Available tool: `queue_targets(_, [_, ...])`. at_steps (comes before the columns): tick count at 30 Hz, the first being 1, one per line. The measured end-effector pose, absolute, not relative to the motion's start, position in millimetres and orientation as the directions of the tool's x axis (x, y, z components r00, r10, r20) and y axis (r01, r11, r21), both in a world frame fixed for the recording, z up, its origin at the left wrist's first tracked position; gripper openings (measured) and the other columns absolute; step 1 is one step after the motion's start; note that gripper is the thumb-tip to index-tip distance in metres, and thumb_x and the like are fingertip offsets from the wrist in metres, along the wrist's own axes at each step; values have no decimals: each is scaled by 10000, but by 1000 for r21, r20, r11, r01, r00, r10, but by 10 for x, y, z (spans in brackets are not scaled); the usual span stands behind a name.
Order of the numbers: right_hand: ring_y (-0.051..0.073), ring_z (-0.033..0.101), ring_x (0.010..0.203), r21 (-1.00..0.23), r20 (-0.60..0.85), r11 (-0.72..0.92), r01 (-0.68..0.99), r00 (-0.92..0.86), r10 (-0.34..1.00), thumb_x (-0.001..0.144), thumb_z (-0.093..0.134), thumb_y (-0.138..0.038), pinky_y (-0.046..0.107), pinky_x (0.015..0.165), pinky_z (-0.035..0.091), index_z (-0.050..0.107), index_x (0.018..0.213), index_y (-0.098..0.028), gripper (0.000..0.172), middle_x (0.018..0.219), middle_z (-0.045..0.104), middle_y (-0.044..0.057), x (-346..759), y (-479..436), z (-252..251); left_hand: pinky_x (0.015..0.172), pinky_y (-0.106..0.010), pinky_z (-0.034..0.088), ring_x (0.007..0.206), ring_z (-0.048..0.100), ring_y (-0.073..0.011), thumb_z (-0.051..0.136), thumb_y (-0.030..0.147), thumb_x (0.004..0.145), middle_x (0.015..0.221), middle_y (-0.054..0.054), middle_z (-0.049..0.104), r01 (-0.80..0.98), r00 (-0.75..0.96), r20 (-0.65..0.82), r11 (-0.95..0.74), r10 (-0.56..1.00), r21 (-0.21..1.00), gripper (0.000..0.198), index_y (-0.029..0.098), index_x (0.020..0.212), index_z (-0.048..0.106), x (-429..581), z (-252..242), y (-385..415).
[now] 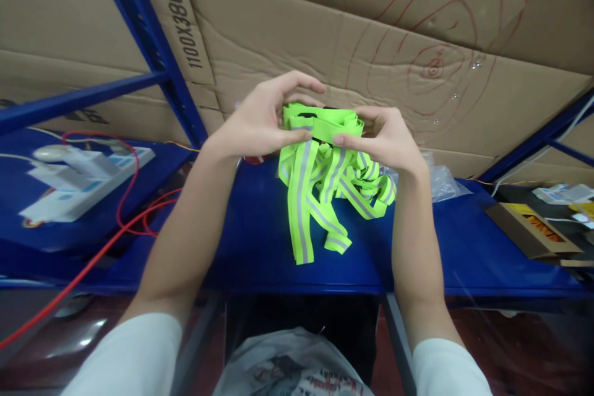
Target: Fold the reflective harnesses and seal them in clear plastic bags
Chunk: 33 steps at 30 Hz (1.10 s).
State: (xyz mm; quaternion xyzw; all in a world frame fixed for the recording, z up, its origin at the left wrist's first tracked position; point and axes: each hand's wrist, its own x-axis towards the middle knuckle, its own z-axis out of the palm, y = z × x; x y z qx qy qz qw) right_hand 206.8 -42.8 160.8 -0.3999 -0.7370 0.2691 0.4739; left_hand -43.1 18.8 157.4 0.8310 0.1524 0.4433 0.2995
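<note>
- Left hand and right hand pinch the top band of a neon-green reflective strap bundle.
- Strap ends rest on the blue shelf.
- Cardboard sheet stands behind.

Both arms wear short white sleeves, the left sleeve and right sleeve, plain in cloth and ending above the elbow. Below the hems the forearms are uncovered, and the left hand and right hand are bare, with short fingernails.
</note>
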Motion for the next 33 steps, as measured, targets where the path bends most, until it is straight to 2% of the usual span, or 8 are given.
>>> queue_targets(5, [215,719,751,-718,480,554,421,-276,833,695,979,-432,306,603,551,822,941,-164,396,828,786,42,2173,-416,1616,939,-364,604,1336,656,-324,967,345,734,1317,-83,728,-4,585,636,-782,503,623,753,273,1403,628,-389,1560,139])
queue_targets(9, [239,714,781,-673,555,593,443,-228,800,691,986,-363,349,642,580,825,897,-192,313,824,784,45,2224,-414,1623,904,-371,618,1302,685,-306,976,282,716,1319,-62,728,-60,557,661,-770,502,635,768,344,1396,625,-352,1556,112])
queue_targets(12, [287,745,895,-660,620,628,412,-173,765,709,984,-358,404,742,632,837,920,-232,287,905,813,44,2241,-451,1639,979,-402,609,1220,712,-289,1007,355,711,1274,-59,739,-110,509,683,-747,524,656,816,314,1415,597,-314,1564,107])
queue_targets(18, [261,755,936,-595,763,732,332,-53,644,775,971,-389,415,835,645,850,1004,-235,301,987,826,41,2246,-591,1702,1100,-464,577,1398,623,-378,1024,616,600,1356,-94,726,-179,548,628,-655,553,734,1064,290,1499,556,-227,1394,335])
queue_targets(20, [252,760,911,-560,796,753,347,-27,605,780,965,-424,409,814,648,849,1007,-240,314,973,818,22,2246,-630,1722,1124,-497,561,1402,629,-412,1030,634,559,1329,-118,745,-203,635,568,-596,523,777,1088,248,1479,598,-173,1258,442])
queue_targets(23, [215,758,834,-472,862,795,381,7,508,786,954,-445,369,729,638,851,1010,-260,308,941,815,-15,2255,-665,1748,1180,-542,514,1402,634,-430,1020,564,618,1357,-174,750,-231,783,447,-466,432,854,1047,193,1507,609,-43,1071,506])
queue_targets(28, [172,704,742,-391,910,798,459,62,410,775,977,-417,311,610,574,842,937,-253,268,877,806,4,2326,-670,1793,1125,-552,565,1331,689,-423,988,456,689,1362,-206,753,-222,923,272,-202,271,954,1021,164,1567,558,185,898,359])
queue_targets(33, [177,703,725,-406,906,814,415,68,417,779,970,-324,331,619,574,841,951,-236,233,864,802,4,2424,-588,1778,1054,-592,615,1224,744,-442,978,496,687,1202,-183,803,-175,933,166,0,318,985,852,160,1408,672,133,690,62])
